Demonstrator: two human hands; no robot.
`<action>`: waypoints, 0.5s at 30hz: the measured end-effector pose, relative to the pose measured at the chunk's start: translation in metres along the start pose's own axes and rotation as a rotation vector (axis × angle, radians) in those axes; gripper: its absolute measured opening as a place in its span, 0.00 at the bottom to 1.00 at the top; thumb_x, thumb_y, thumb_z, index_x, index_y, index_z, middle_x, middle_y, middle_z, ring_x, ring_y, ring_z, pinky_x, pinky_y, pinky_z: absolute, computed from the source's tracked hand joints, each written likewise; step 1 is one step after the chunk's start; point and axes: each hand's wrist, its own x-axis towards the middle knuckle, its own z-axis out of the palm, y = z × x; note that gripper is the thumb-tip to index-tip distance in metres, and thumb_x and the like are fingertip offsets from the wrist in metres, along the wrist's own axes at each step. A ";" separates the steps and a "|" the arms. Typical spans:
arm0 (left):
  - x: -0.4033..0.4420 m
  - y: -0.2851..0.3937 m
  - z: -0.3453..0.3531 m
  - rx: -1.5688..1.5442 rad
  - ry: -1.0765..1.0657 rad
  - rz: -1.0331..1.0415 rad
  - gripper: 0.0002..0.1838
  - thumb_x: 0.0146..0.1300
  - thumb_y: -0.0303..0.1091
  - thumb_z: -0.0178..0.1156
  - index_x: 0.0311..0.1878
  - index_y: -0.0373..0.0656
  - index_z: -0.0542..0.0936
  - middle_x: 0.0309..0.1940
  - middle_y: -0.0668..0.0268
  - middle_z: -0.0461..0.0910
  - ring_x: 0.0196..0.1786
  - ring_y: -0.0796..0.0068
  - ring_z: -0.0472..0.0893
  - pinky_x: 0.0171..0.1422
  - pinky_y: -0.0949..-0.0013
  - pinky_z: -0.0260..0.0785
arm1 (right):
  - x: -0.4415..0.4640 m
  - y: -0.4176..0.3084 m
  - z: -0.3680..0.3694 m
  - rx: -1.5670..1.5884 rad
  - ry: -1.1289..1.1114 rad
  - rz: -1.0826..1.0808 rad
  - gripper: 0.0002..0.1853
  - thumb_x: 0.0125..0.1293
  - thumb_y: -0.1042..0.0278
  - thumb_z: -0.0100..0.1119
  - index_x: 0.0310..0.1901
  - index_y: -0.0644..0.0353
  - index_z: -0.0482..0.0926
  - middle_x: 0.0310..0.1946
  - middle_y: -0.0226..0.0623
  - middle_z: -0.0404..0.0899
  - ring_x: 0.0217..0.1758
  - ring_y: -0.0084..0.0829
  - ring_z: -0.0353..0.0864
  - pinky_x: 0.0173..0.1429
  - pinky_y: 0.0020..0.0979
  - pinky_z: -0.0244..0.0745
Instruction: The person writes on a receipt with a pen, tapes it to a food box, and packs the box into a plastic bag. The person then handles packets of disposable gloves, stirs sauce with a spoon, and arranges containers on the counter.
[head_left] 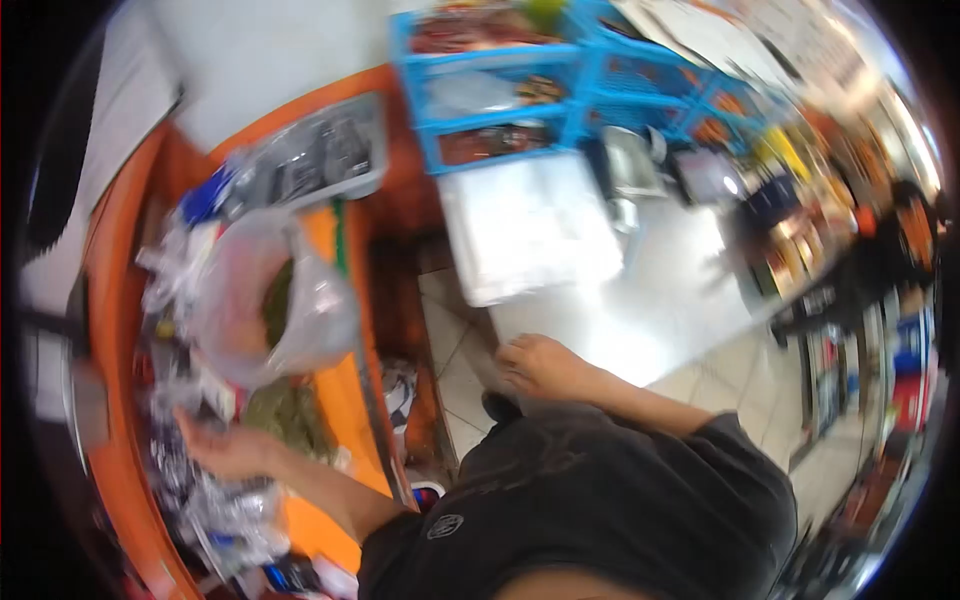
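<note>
My left hand [228, 450] reaches over an orange counter crowded with plastic bags, its fingers stretched out and holding nothing I can see. Beside it lies a clear bag of something green [290, 420]. Just beyond stands a large translucent plastic bag [275, 300], open at the side, with orange and green contents. Clear crumpled bags [235, 515] lie on the near side of that hand. My right hand [540, 367] is in front of my body by the metal table's near edge. Its fingers are curled in, and whatever they may hold is hidden.
Blue plastic baskets [500, 60] are stacked behind a pile of white sheets or bags [530, 235] on the metal table [660, 300]. A grey tray [372, 140] of wrapped dark items sits at the counter's far end. Another person [860, 280] stands at right, near shelves [910, 370].
</note>
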 end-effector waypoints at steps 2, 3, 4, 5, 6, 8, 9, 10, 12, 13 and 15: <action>-0.014 0.017 -0.001 -0.076 -0.014 -0.024 0.25 0.74 0.38 0.35 0.49 0.25 0.77 0.52 0.50 0.77 0.59 0.60 0.75 0.70 0.59 0.59 | -0.017 0.018 -0.006 -0.025 0.043 0.108 0.10 0.58 0.67 0.59 0.40 0.60 0.75 0.30 0.44 0.77 0.37 0.49 0.76 0.44 0.44 0.70; -0.021 0.033 0.001 -0.073 -0.028 -0.063 0.27 0.74 0.38 0.32 0.49 0.23 0.75 0.52 0.48 0.77 0.60 0.59 0.73 0.73 0.59 0.53 | -0.025 0.026 -0.010 -0.026 0.049 0.190 0.09 0.58 0.66 0.59 0.39 0.60 0.76 0.30 0.45 0.78 0.36 0.50 0.76 0.43 0.44 0.71; -0.029 0.045 0.003 -0.160 -0.042 -0.075 0.27 0.73 0.38 0.31 0.50 0.22 0.75 0.52 0.47 0.77 0.60 0.58 0.73 0.73 0.58 0.53 | -0.032 0.037 -0.015 -0.023 0.043 0.259 0.09 0.58 0.65 0.59 0.38 0.60 0.77 0.31 0.46 0.78 0.35 0.50 0.76 0.43 0.44 0.71; -0.036 0.056 0.005 -0.237 -0.046 -0.084 0.28 0.73 0.37 0.30 0.50 0.22 0.75 0.52 0.46 0.77 0.60 0.57 0.73 0.73 0.57 0.53 | -0.040 0.059 -0.020 -0.046 0.087 0.317 0.11 0.58 0.63 0.59 0.38 0.60 0.78 0.31 0.46 0.79 0.35 0.50 0.76 0.43 0.45 0.71; -0.044 0.065 0.006 -0.244 -0.062 -0.059 0.27 0.73 0.37 0.31 0.50 0.22 0.75 0.52 0.46 0.77 0.60 0.57 0.73 0.73 0.57 0.53 | -0.051 0.089 -0.029 -0.069 0.126 0.368 0.12 0.59 0.60 0.60 0.37 0.60 0.79 0.31 0.46 0.80 0.36 0.50 0.77 0.42 0.45 0.72; -0.061 0.086 0.009 -0.257 -0.096 -0.012 0.27 0.73 0.37 0.31 0.50 0.21 0.75 0.51 0.45 0.77 0.60 0.56 0.73 0.73 0.56 0.53 | -0.074 0.139 -0.059 -0.191 0.246 0.497 0.13 0.57 0.58 0.61 0.32 0.60 0.81 0.29 0.47 0.80 0.34 0.50 0.77 0.40 0.45 0.72; -0.070 0.095 0.010 -0.248 -0.109 0.001 0.27 0.72 0.37 0.32 0.50 0.22 0.75 0.51 0.45 0.77 0.60 0.56 0.73 0.73 0.56 0.53 | -0.089 0.166 -0.082 -0.298 0.333 0.586 0.12 0.56 0.58 0.61 0.26 0.60 0.82 0.26 0.48 0.79 0.31 0.50 0.76 0.39 0.44 0.72; -0.078 0.102 0.011 -0.247 -0.128 0.010 0.27 0.72 0.37 0.32 0.50 0.22 0.75 0.51 0.45 0.77 0.60 0.56 0.73 0.73 0.56 0.54 | -0.112 0.200 -0.100 -0.470 0.419 0.624 0.13 0.56 0.58 0.61 0.27 0.61 0.81 0.26 0.49 0.79 0.32 0.50 0.77 0.39 0.44 0.72; -0.104 0.125 0.021 -0.279 -0.192 -0.045 0.27 0.72 0.38 0.32 0.51 0.23 0.75 0.52 0.46 0.77 0.59 0.56 0.73 0.72 0.56 0.54 | -0.174 0.264 -0.147 -0.664 0.473 0.894 0.11 0.56 0.62 0.59 0.27 0.63 0.81 0.27 0.50 0.80 0.33 0.50 0.80 0.41 0.45 0.75; -0.119 0.139 0.027 -0.304 -0.229 -0.106 0.27 0.72 0.39 0.32 0.51 0.23 0.74 0.52 0.47 0.76 0.60 0.57 0.73 0.72 0.57 0.55 | -0.205 0.284 -0.180 -0.574 0.524 1.096 0.09 0.56 0.67 0.56 0.27 0.64 0.80 0.30 0.52 0.80 0.35 0.52 0.80 0.41 0.47 0.75; -0.149 0.165 0.036 -0.341 -0.302 -0.229 0.28 0.71 0.41 0.33 0.52 0.24 0.74 0.53 0.48 0.76 0.60 0.57 0.73 0.71 0.57 0.56 | -0.268 0.304 -0.235 -0.635 0.954 1.193 0.10 0.59 0.68 0.51 0.27 0.64 0.79 0.29 0.53 0.80 0.33 0.52 0.80 0.38 0.48 0.74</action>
